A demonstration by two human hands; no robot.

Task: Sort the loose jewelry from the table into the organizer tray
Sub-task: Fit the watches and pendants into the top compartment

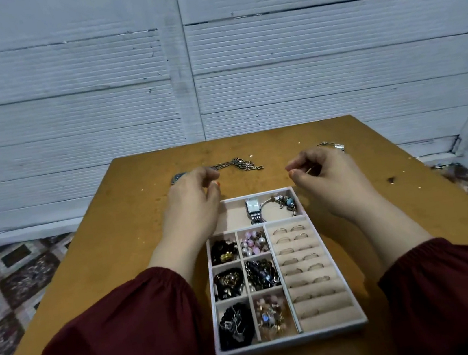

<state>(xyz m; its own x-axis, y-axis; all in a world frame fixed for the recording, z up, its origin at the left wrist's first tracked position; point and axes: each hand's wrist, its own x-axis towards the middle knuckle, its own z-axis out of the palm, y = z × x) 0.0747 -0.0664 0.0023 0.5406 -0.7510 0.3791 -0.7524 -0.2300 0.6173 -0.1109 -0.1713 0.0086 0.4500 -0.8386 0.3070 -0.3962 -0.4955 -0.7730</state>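
Note:
The pale organizer tray [334, 331] lies on the wooden table [131, 229] right in front of me. Its far compartment holds a silver watch [253, 208] and a beaded charm bracelet [285, 201]. Small left compartments hold dark and pink beads; the right side has ring rolls [303, 261] with several rings. My left hand [192, 201] hovers over the tray's far left corner, fingers loosely curled and holding nothing I can see. Just beyond its fingertips lies a silver chain [237, 164]. My right hand [325, 177] hovers by the far right corner, fingers curled toward the thumb; whether it pinches something is unclear.
A bluish pendant [177, 178] peeks out behind my left hand. A small silver piece [334, 145] lies just past my right hand. A white corrugated wall [211, 74] rises behind the table. Patterned floor [14, 277] shows on both sides.

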